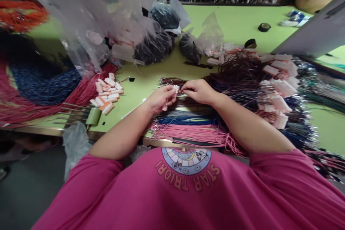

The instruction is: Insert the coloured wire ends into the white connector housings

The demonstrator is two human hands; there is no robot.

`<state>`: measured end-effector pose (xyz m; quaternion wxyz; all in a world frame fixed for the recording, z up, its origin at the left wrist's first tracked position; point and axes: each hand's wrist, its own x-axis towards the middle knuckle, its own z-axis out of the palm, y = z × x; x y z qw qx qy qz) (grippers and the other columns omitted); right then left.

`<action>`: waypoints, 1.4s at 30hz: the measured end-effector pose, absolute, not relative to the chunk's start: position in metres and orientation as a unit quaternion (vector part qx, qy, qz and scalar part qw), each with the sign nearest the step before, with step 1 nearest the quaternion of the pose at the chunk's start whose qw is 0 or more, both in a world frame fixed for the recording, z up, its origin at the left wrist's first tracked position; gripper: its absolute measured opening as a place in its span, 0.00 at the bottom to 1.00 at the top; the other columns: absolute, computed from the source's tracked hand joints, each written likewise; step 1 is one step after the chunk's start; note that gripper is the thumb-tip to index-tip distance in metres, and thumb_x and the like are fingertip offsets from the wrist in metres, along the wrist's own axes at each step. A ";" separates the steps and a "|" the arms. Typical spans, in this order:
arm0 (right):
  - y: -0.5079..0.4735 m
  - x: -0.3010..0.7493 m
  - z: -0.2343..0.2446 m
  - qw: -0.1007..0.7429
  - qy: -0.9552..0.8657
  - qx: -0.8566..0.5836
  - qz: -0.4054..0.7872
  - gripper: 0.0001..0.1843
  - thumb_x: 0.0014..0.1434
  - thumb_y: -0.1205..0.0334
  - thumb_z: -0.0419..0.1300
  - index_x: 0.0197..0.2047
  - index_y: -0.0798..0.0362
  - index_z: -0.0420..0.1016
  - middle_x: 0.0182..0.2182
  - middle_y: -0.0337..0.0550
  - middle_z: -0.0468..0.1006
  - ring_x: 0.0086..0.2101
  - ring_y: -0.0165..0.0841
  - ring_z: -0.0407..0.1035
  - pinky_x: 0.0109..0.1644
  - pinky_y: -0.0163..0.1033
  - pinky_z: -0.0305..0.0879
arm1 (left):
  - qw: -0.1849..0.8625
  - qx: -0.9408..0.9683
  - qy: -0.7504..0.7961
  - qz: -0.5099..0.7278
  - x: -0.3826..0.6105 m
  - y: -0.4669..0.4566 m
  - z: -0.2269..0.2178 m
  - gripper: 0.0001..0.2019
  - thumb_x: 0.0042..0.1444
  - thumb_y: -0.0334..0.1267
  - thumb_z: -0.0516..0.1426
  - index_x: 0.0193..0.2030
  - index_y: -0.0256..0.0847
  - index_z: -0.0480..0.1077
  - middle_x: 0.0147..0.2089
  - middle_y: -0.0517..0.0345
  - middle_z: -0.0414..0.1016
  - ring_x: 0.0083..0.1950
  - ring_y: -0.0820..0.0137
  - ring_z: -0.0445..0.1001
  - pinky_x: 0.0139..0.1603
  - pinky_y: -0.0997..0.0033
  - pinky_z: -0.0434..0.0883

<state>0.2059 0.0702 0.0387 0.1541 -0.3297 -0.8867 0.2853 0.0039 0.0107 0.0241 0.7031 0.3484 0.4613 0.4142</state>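
Note:
My left hand is closed around a small white plastic connector held at its fingertips. My right hand pinches a thin wire at that connector, fingers pressed together. Both hands hover over flat rows of cut wires: dark brown ones behind, blue ones and pink ones near the front table edge.
A pile of white connectors lies left on the green table. A big heap of wired connectors fills the right. Plastic bags stand behind, tape rolls far right, red and blue wire bundles far left.

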 end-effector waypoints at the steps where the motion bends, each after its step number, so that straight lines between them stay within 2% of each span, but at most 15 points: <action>1: 0.068 0.205 0.035 0.163 -0.883 -0.341 0.278 0.16 0.66 0.65 0.57 0.46 0.56 0.87 0.44 0.50 0.87 0.43 0.36 0.77 0.50 0.39 0.65 | 0.701 0.350 0.463 0.414 0.004 0.010 0.024 0.11 0.62 0.39 0.66 0.37 0.37 0.69 0.26 0.65 0.68 0.20 0.82 0.66 0.14 0.84 0.52; 2: 0.067 0.204 0.033 0.169 -0.881 -0.350 0.270 0.16 0.67 0.64 0.57 0.46 0.56 0.87 0.43 0.51 0.87 0.43 0.36 0.77 0.49 0.39 0.65 | 0.700 0.354 0.466 0.410 0.004 0.010 0.024 0.13 0.61 0.40 0.67 0.36 0.37 0.69 0.25 0.67 0.65 0.20 0.82 0.65 0.14 0.84 0.52; 4: 0.066 0.204 0.031 0.172 -0.881 -0.359 0.257 0.16 0.67 0.63 0.56 0.45 0.55 0.87 0.42 0.50 0.87 0.41 0.36 0.76 0.47 0.38 0.63 | 0.697 0.368 0.470 0.396 0.003 0.008 0.025 0.13 0.61 0.42 0.68 0.38 0.38 0.69 0.25 0.67 0.67 0.19 0.83 0.63 0.12 0.83 0.50; 6: 0.065 0.205 0.031 0.168 -0.884 -0.360 0.246 0.16 0.68 0.61 0.56 0.44 0.55 0.86 0.41 0.48 0.87 0.39 0.35 0.75 0.45 0.37 0.62 | 0.698 0.383 0.469 0.382 0.001 0.007 0.025 0.15 0.60 0.42 0.68 0.47 0.40 0.70 0.28 0.66 0.72 0.18 0.82 0.63 0.11 0.82 0.50; 8: 0.064 0.207 0.032 0.163 -0.888 -0.364 0.229 0.17 0.68 0.60 0.55 0.44 0.54 0.86 0.40 0.48 0.86 0.39 0.35 0.75 0.44 0.37 0.60 | 0.703 0.389 0.460 0.379 -0.001 0.007 0.023 0.25 0.56 0.43 0.71 0.57 0.43 0.69 0.30 0.65 0.76 0.18 0.80 0.66 0.11 0.81 0.52; 9: 0.064 0.207 0.034 0.159 -0.890 -0.369 0.215 0.18 0.69 0.60 0.54 0.44 0.55 0.86 0.40 0.48 0.86 0.39 0.35 0.74 0.44 0.38 0.59 | 0.706 0.389 0.453 0.381 -0.001 0.007 0.022 0.30 0.53 0.45 0.72 0.59 0.43 0.67 0.31 0.65 0.76 0.18 0.79 0.66 0.10 0.81 0.52; 12: 0.062 0.208 0.038 0.125 -0.898 -0.389 0.162 0.19 0.69 0.61 0.51 0.44 0.56 0.85 0.41 0.51 0.86 0.38 0.37 0.74 0.41 0.40 0.55 | 0.710 0.388 0.441 0.388 -0.001 0.008 0.018 0.34 0.46 0.52 0.75 0.55 0.42 0.68 0.32 0.64 0.78 0.17 0.79 0.67 0.08 0.79 0.52; 16: 0.060 0.206 0.044 0.068 -0.904 -0.393 0.152 0.18 0.68 0.63 0.51 0.41 0.57 0.83 0.38 0.51 0.85 0.35 0.36 0.70 0.39 0.41 0.50 | 0.697 0.399 0.427 0.415 0.001 0.008 0.014 0.31 0.47 0.52 0.75 0.50 0.43 0.67 0.31 0.66 0.77 0.19 0.79 0.70 0.11 0.81 0.54; 21: 0.064 0.207 0.043 0.114 -0.862 -0.395 0.295 0.13 0.63 0.65 0.53 0.31 0.55 0.77 0.27 0.40 0.76 0.29 0.29 0.63 0.37 0.37 0.52 | 0.690 0.406 0.427 0.420 0.000 0.009 0.011 0.28 0.48 0.47 0.75 0.50 0.43 0.68 0.31 0.65 0.76 0.22 0.79 0.72 0.14 0.82 0.56; 26: 0.069 0.207 0.039 0.146 -0.822 -0.398 0.380 0.10 0.58 0.68 0.54 0.25 0.54 0.70 0.23 0.35 0.69 0.28 0.27 0.60 0.36 0.36 0.52 | 0.650 0.447 0.450 0.419 0.001 0.008 0.009 0.24 0.49 0.41 0.72 0.49 0.44 0.69 0.29 0.65 0.75 0.22 0.78 0.70 0.15 0.81 0.56; 31: 0.070 0.205 0.046 0.122 -0.773 -0.414 0.465 0.10 0.54 0.70 0.54 0.25 0.55 0.73 0.20 0.32 0.66 0.26 0.26 0.57 0.34 0.36 0.53 | 0.559 0.524 0.480 0.428 0.005 0.007 0.011 0.18 0.49 0.36 0.70 0.45 0.42 0.71 0.29 0.65 0.75 0.23 0.78 0.68 0.20 0.79 0.61; 34: 0.072 0.206 0.049 0.116 -0.761 -0.426 0.475 0.10 0.54 0.69 0.55 0.23 0.55 0.73 0.18 0.31 0.62 0.24 0.25 0.54 0.33 0.37 0.51 | 0.549 0.531 0.482 0.431 0.006 0.007 0.012 0.17 0.49 0.36 0.69 0.44 0.42 0.71 0.29 0.65 0.75 0.25 0.77 0.70 0.23 0.78 0.64; 39: 0.073 0.206 0.046 0.134 -0.755 -0.417 0.487 0.09 0.55 0.66 0.57 0.28 0.56 0.78 0.20 0.32 0.68 0.26 0.26 0.57 0.33 0.36 0.52 | 0.552 0.520 0.497 0.421 0.008 0.007 0.012 0.18 0.47 0.36 0.69 0.44 0.42 0.70 0.29 0.65 0.76 0.22 0.78 0.68 0.18 0.79 0.61; 42: 0.072 0.203 0.044 0.157 -0.763 -0.410 0.473 0.09 0.57 0.66 0.57 0.30 0.57 0.78 0.23 0.34 0.72 0.28 0.26 0.61 0.37 0.36 0.56 | 0.573 0.490 0.510 0.415 0.010 0.007 0.011 0.21 0.47 0.40 0.70 0.44 0.43 0.68 0.29 0.65 0.77 0.20 0.77 0.68 0.13 0.79 0.56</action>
